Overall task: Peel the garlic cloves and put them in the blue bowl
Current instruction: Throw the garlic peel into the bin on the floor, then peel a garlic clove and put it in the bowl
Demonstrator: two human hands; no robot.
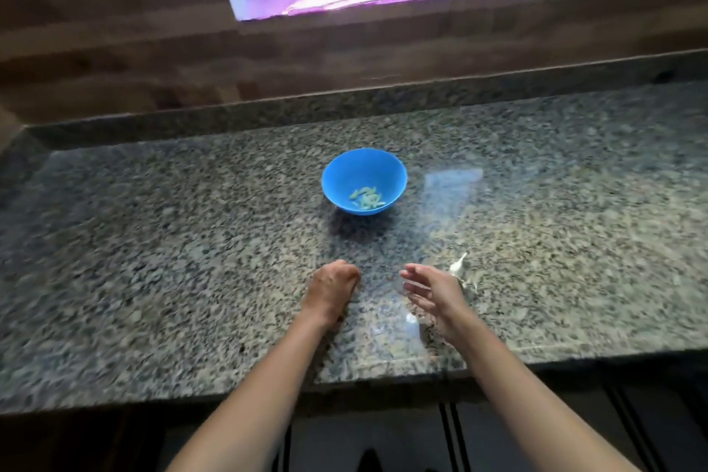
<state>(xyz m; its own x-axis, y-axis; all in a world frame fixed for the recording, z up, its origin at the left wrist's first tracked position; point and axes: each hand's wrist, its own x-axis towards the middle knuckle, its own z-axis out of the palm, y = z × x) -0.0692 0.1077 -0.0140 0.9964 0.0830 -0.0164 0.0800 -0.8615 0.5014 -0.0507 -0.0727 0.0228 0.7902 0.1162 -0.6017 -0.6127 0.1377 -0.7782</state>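
While cloves (367, 197) are lying in the bowl (344, 170), the left hand (331, 291) is sitting clenched and the right hand (431, 293) is hanging loose.

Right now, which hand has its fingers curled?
The left hand: its fingers are curled under like a fist, while the right hand has straight, slightly spread fingers.

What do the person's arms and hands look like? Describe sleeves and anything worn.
The left arm and right arm are bare to the picture's lower edge: no sleeves show. The left hand and right hand wear no gloves; no watch, bracelet or ring can be made out, though the picture is blurred.
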